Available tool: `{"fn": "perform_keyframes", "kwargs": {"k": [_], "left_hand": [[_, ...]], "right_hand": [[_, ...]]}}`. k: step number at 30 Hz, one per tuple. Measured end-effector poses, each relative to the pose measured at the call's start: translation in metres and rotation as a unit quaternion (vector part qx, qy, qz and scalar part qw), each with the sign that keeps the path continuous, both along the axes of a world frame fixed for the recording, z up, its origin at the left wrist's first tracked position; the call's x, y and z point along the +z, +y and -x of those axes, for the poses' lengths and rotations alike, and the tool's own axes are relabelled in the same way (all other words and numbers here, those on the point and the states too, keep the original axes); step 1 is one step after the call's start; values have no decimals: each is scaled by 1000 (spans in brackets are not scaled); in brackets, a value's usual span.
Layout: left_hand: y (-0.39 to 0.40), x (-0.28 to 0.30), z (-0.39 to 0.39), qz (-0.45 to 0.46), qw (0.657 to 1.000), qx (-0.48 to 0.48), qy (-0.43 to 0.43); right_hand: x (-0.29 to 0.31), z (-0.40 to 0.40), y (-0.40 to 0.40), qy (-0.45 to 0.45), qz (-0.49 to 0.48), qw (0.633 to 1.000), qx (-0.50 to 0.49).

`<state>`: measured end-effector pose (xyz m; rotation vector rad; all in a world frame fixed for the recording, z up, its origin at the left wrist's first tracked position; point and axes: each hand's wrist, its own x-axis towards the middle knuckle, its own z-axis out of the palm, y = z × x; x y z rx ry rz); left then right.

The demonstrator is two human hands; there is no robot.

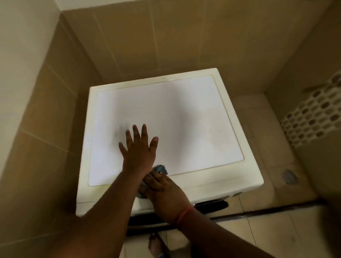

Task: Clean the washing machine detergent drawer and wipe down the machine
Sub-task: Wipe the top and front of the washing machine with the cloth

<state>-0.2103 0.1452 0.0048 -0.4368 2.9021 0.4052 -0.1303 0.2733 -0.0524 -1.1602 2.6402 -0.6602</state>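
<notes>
My left hand (140, 148) lies flat on the white top of the washing machine (194, 111), fingers straight and spread, holding nothing. My right hand (166, 199) sits just behind it at the front edge, fingers curled round a bluish cloth (161, 169) — the cloth pressed against the lid, partly hidden under my left wrist. The machine stands in a tiled corner — a floor drain (289, 177) to its right.

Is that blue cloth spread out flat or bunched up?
Bunched up: the blue cloth is a small wad held by the right hand, at the front of the washing machine top.
</notes>
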Motion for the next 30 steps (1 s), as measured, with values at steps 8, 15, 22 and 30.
{"fn": "perform_keyframes", "kwargs": {"k": [8, 15, 22, 30], "left_hand": [[-1, -11, 13, 35, 994, -104, -2], [17, -6, 28, 22, 981, -190, 22], [29, 0, 35, 27, 971, -232, 47], [64, -3, 32, 42, 958, -281, 45]], "right_hand": [[14, -10, 76, 34, -47, 956, -288], [12, -47, 44, 71, -46, 987, -139], [24, -21, 119, 90, 6, 897, -432], [11, -8, 161, 65, -28, 930, -361]]}}
